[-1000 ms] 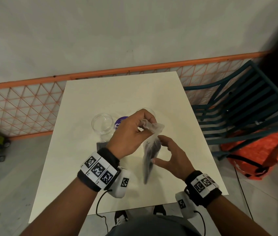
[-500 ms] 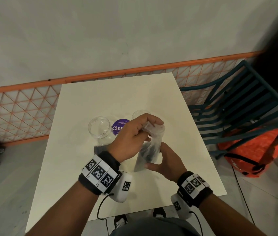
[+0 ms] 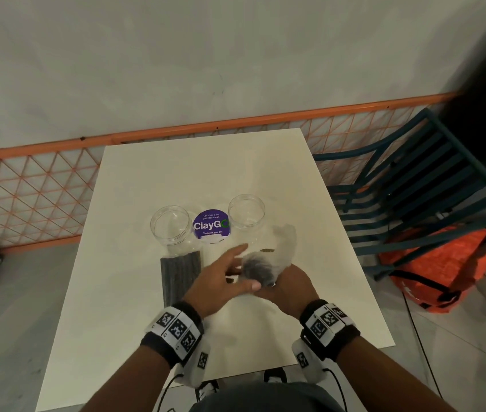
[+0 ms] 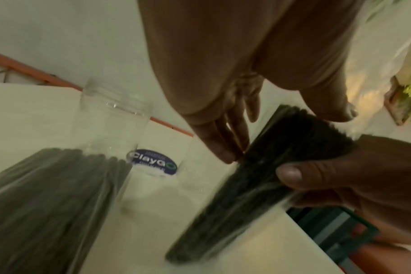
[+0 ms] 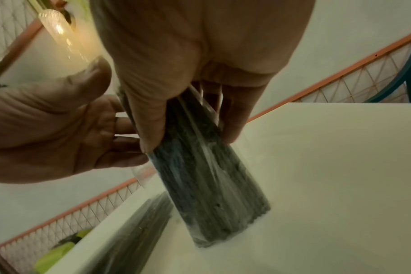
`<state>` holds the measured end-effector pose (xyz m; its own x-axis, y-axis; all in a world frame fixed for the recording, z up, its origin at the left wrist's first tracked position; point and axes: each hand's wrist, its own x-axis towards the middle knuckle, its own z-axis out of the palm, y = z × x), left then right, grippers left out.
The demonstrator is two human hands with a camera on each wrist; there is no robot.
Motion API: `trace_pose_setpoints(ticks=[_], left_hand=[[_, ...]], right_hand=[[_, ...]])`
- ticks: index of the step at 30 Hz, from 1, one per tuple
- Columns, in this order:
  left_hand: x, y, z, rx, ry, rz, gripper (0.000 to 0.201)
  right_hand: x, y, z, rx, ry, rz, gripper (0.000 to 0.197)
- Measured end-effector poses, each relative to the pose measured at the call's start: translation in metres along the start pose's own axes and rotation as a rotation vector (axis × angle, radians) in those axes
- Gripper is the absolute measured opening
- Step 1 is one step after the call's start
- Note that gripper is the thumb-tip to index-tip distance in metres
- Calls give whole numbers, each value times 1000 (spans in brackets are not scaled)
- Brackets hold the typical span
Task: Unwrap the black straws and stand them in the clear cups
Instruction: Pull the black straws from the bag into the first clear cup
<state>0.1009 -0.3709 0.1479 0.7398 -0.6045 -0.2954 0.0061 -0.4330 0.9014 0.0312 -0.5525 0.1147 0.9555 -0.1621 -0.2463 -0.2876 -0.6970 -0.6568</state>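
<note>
The right hand (image 3: 290,288) grips the wrapped straw bundle (image 5: 200,178) upright, its base on the table (image 3: 206,168); the left hand (image 3: 221,281) is spread beside it. The straws appear light and stiff, the film probably slippery — grip mid-bundle and peel from the open top. Both clear cups (image 3: 173,224) stand empty just beyond.
</note>
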Motion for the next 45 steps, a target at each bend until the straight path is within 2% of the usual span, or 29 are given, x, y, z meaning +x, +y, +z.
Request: trace_pose_setpoints(ticks=[3,5,8,10,12,13,16,18,20,22,25,27,31,33,35,36,39,40,42,45], left_hand=[[2,-12,13,13,70,79,56],[3,-15,15,-18,139,118,44],[7,-19,14,-22,219,87,20],[6,-23,15,23,225,72,10],[7,-30,18,-11,206,93,17],[7,-33,20,-24,174,90,29],[5,-40,23,-50,39,37,86],[3,-41,25,-111,2,18,106],[3,-43,26,-136,36,33,102],[3,-44,28,-146,101,46,82],[4,-45,30,-35,215,96,39],[5,-47,31,76,266,97,28],[11,-60,31,352,216,19,23],[12,-65,32,521,147,-28,31],[11,-63,31,611,110,-47,40],[10,-61,31,577,117,-27,47],[5,-52,30,165,114,72,87],[4,-49,31,76,98,96,93],[1,-48,34,53,90,116,78],[-1,-49,36,174,146,117,46]], right_hand=[[1,-2,-3,-97,-35,30,58],[1,-6,-9,-109,3,45,53],[1,-13,-16,-40,80,18,66],[1,-15,-18,-14,70,11,77],[2,-14,-17,-16,38,21,80],[3,-13,-16,-34,13,27,80],[4,-8,-10,-62,-64,54,77],[3,-6,-7,-46,-82,48,72],[0,-6,-4,-45,-88,16,59],[-4,-6,0,-84,-75,-15,50],[-7,-3,4,-88,-32,-60,54],[-7,2,6,-20,-30,-56,64],[-7,7,8,63,-55,-73,73],[-8,4,6,63,-86,-98,78],[-10,4,7,5,-108,-131,75],[-11,5,8,-44,-114,-141,70],[-11,12,13,-144,-115,-77,50],[-10,14,13,-151,-116,-43,46],[-10,12,10,-150,-121,1,44],[-15,8,4,-113,-145,-5,63]])
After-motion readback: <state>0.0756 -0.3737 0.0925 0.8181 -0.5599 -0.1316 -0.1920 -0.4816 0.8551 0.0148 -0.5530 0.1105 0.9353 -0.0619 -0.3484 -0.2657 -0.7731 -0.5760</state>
